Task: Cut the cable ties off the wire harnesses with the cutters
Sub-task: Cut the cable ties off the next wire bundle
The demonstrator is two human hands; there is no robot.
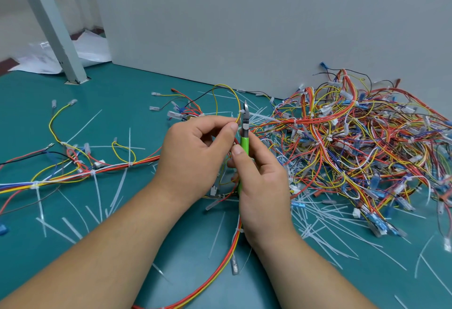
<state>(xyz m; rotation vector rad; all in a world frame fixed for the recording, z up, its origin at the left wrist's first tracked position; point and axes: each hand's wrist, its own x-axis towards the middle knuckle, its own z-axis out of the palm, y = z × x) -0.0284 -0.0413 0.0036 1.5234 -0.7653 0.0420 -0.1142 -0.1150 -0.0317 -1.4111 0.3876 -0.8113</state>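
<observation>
Now the left hand (195,147) pinches the wire (238,103) and the right hand (261,174) grips the cutters (244,141); blades seemingly at the tie (241,112), so nip plastic only.

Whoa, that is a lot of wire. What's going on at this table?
A person is working cable ties off wire harnesses. The left hand pinches a yellow wire loop. The right hand holds green-handled cutters, their blades up against a white cable tie on that wire. A big pile of harnesses lies to the right, and loose tie strips litter the teal table.
</observation>
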